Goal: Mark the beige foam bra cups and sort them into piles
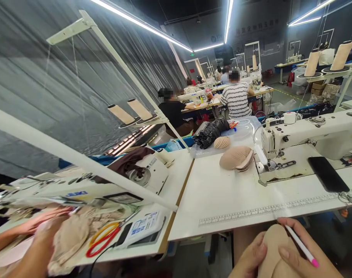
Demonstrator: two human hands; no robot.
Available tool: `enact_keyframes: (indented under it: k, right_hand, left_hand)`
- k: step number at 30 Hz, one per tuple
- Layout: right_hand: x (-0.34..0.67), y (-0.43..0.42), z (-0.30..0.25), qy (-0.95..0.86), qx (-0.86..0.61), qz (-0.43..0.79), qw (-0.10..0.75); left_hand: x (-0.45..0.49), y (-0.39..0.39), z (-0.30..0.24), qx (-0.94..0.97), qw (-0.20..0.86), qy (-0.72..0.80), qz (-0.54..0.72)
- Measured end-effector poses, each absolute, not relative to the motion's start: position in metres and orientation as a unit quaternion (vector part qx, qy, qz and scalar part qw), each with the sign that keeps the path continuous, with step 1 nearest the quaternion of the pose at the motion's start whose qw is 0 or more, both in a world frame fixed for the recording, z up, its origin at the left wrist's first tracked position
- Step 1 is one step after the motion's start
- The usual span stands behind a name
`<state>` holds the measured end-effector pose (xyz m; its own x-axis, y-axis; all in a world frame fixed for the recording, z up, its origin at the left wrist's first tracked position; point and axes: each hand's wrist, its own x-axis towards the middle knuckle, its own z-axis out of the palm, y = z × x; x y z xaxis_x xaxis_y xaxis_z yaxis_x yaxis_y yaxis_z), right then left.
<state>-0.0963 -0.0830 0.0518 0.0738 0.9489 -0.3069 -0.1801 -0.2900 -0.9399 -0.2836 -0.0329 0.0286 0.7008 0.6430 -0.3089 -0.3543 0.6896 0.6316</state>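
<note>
At the lower right, below the table's front edge, my left hand [251, 253] is closed on the side of a beige foam bra cup [272, 247]. My right hand [306, 247] grips the cup's other side with the thumb across it. A white pen [301, 245] with a pink end is also held in my right hand, slanting along the fingers. Lower down, a second curved beige edge shows, partly hidden by my thumb. On the table beyond lie a stack of nested beige cups [235, 157] and a smaller ribbed stack [221, 142].
A white sewing machine [317, 133] stands at the right, with a black phone [328, 173] and keys [346, 198] near it. A ruler strip [245, 212] runs along the front edge. At left, a co-worker's hands [45, 224] work on fabric beside orange-red scissors [104, 239]; a thread stand pole [77, 154] crosses there.
</note>
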Motion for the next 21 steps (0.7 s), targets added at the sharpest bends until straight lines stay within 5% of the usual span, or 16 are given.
enact_keyframes:
  k: [12, 21]
  right_hand:
    - [-0.069, -0.078, 0.005, -0.38, -0.638, 0.448, 0.498]
    - [-0.065, -0.094, 0.017, -0.332, -0.587, 0.533, 0.51]
  left_hand:
    - [-0.247, -0.047, 0.029, 0.23, 0.882, 0.267, 0.314]
    - [-0.242, -0.061, 0.023, 0.198, 0.886, 0.255, 0.332]
